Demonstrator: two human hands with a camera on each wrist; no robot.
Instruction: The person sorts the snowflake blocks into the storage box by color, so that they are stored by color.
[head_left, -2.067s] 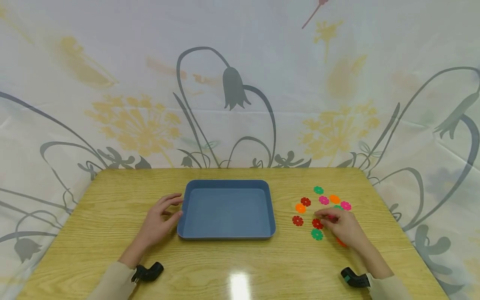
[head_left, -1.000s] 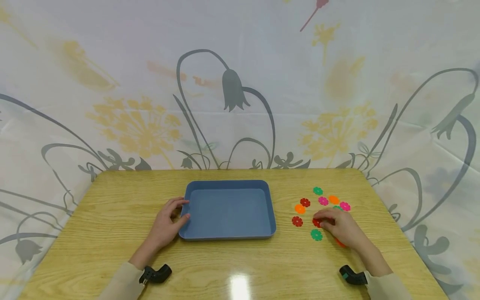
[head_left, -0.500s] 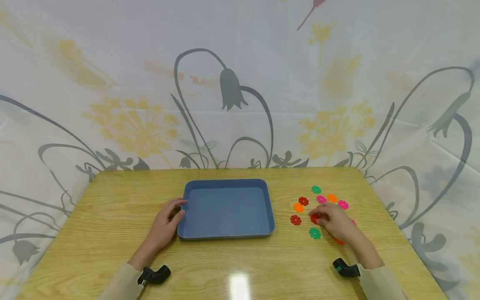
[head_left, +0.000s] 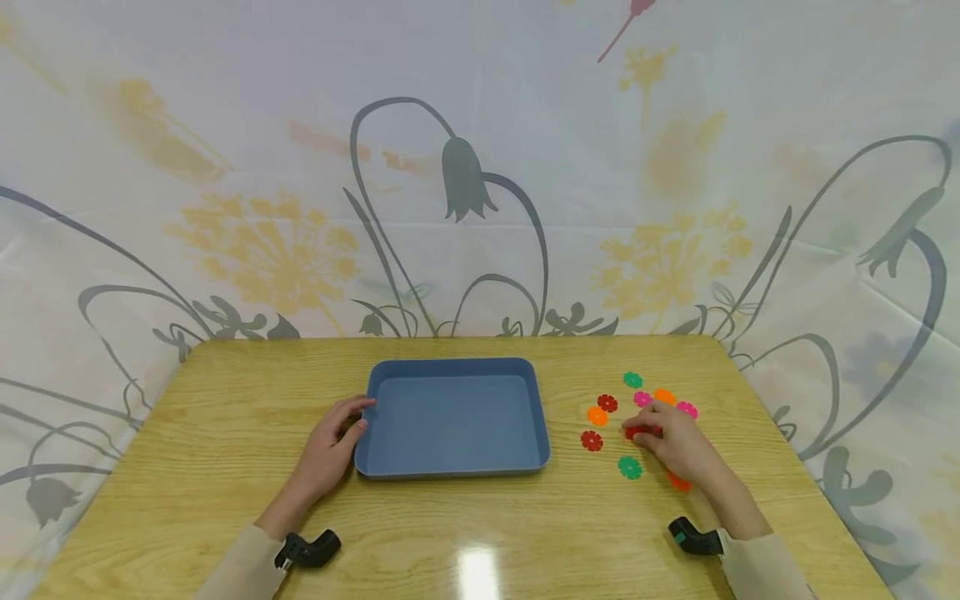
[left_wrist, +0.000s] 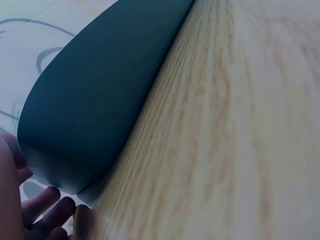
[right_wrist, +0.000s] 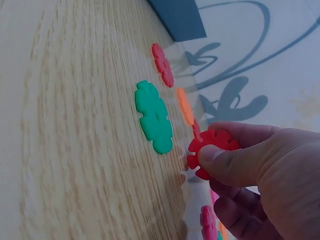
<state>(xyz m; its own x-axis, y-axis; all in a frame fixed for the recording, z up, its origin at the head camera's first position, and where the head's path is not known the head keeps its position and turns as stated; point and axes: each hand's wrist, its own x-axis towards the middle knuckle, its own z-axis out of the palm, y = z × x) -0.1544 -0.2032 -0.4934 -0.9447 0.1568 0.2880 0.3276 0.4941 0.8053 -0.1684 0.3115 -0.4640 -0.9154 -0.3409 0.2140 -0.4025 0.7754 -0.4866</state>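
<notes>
My right hand [head_left: 678, 442] pinches a red flower-shaped plastic disc [right_wrist: 197, 150] with a notched edge between thumb and fingers. In the right wrist view the disc is held tilted up, facing the camera, with the thumb across its middle. Around that hand, similar discs lie scattered on the table, among them a green disc [head_left: 630, 467], a dark red disc [head_left: 592, 441] and an orange disc [head_left: 597, 416]. My left hand [head_left: 330, 446] rests at the left rim of a shallow blue tray [head_left: 453, 476], fingers loosely bent. Its lower fingers show beside the tray's outer wall [left_wrist: 90, 100] in the left wrist view.
The tray stands at the middle of a wooden table [head_left: 480, 525], with nothing in it. More discs in pink [head_left: 687, 410], orange and green lie beyond and under my right hand. A flower-patterned cloth [head_left: 480, 167] hangs behind the table.
My left hand has moved right onto the tray's rim. My right fingers have closed on the red disc, which lay on the table before, and raised it.
</notes>
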